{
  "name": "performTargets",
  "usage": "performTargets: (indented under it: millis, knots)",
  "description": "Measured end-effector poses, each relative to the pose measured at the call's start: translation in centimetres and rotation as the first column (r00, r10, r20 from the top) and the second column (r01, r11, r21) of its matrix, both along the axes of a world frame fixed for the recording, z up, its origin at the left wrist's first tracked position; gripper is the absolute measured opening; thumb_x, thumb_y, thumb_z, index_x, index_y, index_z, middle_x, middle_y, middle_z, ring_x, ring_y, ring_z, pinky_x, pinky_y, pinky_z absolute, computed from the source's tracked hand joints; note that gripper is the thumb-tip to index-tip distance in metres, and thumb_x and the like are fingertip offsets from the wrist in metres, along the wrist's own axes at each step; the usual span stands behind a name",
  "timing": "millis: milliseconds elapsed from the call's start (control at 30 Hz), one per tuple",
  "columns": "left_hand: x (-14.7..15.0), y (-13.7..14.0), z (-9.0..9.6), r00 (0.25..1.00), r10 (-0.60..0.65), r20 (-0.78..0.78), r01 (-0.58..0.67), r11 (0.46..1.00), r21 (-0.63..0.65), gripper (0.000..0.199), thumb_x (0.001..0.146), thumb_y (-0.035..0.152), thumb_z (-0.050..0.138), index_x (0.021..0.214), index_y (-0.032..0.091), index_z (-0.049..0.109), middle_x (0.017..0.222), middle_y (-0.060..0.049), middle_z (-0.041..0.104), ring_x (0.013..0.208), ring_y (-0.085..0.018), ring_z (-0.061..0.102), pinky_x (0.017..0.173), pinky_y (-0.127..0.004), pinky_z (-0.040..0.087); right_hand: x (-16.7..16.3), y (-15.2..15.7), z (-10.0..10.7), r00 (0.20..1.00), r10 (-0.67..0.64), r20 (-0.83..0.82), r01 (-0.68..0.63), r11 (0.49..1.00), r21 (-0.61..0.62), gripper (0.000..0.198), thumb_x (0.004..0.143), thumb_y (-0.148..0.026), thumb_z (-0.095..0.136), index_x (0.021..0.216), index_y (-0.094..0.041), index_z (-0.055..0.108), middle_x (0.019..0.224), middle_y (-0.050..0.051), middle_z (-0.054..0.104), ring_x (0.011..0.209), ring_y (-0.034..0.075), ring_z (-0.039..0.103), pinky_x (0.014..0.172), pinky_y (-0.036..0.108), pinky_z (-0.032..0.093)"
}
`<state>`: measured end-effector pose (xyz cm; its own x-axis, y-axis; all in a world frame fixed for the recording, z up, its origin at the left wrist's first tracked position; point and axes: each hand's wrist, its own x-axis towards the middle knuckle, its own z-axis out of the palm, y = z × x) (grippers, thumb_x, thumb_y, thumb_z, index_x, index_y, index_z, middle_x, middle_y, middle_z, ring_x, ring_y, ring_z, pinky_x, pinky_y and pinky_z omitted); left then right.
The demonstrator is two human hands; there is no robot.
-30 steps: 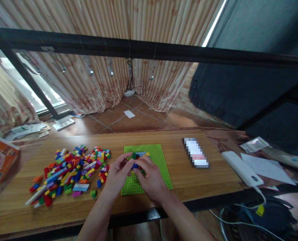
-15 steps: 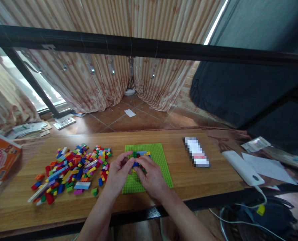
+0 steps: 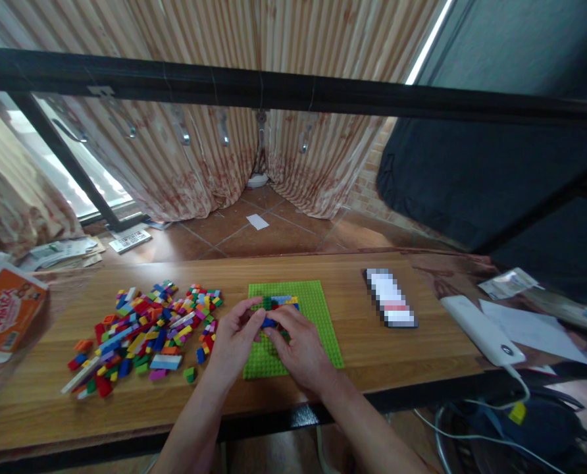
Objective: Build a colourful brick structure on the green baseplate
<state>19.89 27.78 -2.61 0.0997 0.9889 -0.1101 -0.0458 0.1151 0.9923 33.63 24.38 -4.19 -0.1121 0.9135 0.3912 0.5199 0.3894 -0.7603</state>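
Note:
A green studded baseplate (image 3: 326, 332) lies on the wooden table, with toy bricks (image 3: 284, 300) in blue, yellow, green and red fixed near its middle. Over its left half my left hand (image 3: 237, 336) is closed, thumb and fingertips pinched at a small blue brick (image 3: 269, 323). My right hand (image 3: 301, 345) meets it from the other side, also closed at the blue brick. The fingers cover much of the brick and the bricks beneath, so I cannot tell whether it touches them.
Left of the baseplate spreads a heap of loose bricks (image 3: 150, 336) in many colours. A phone (image 3: 391, 299) lies to the right on the table (image 3: 353, 388). Past the right edge is a white power bank (image 3: 484, 329) with a cable. An orange and white box (image 3: 7, 309) stands far left.
The view has shifted a little, so the tabletop things appear slightly further right. Both hands keep nearly the same pose at the blue brick.

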Motion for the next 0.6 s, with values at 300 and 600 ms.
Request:
performTargets:
  millis: [300, 600]
  knots:
    - [0.04, 0.13, -0.08, 1.000, 0.000, -0.006, 0.000, 1.000, -0.001, 0.041, 0.069, 0.039, 0.072, 0.100, 0.013, 0.068, 0.062, 0.002, 0.061, 0.050, -0.008, 0.048, 0.048, -0.020, 0.041, 0.06, -0.01, -0.06, 0.999, 0.001, 0.032, 0.000, 1.000, -0.004, 0.018, 0.091, -0.020, 0.053, 0.106, -0.022, 0.064, 0.100, 0.006, 0.064, 0.093, 0.018, 0.059, 0.084, 0.034, 0.049]
    - [0.03, 0.21, -0.26, 0.999, -0.003, -0.038, 0.003, 1.000, 0.004, 0.041, 0.069, 0.039, 0.072, 0.100, 0.013, 0.068, 0.063, 0.002, 0.062, 0.050, -0.009, 0.049, 0.048, -0.020, 0.041, 0.10, 0.03, -0.08, 0.999, 0.003, 0.042, -0.003, 1.000, -0.003, 0.018, 0.091, -0.020, 0.053, 0.106, -0.023, 0.064, 0.101, 0.006, 0.064, 0.095, 0.019, 0.059, 0.086, 0.035, 0.049]
